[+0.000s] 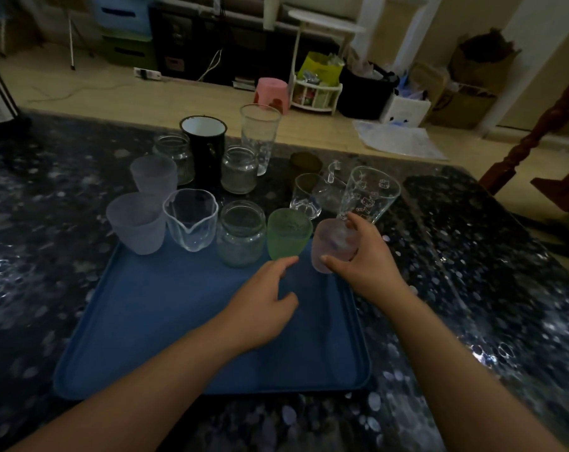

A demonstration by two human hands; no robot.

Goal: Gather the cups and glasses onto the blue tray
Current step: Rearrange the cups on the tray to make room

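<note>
The blue tray (165,321) lies on the dark speckled table in front of me. Along its far edge stand a frosted cup (138,223), a clear spouted beaker (190,220), a glass jar (241,234) and a green cup (288,234). My right hand (364,259) is shut on a frosted pinkish cup (332,244) at the tray's far right corner. My left hand (263,305) hovers over the tray just below the green cup, fingers apart, holding nothing. A tall printed glass (369,194) stands right behind my right hand.
Beyond the tray on the table stand another frosted cup (154,174), two jars (175,154) (239,169), a black mug (206,145), a tall clear glass (259,135), a small tumbler (306,195), a dark cup (306,163) and a handled glass (330,190). A wooden chair (544,141) stands at the right.
</note>
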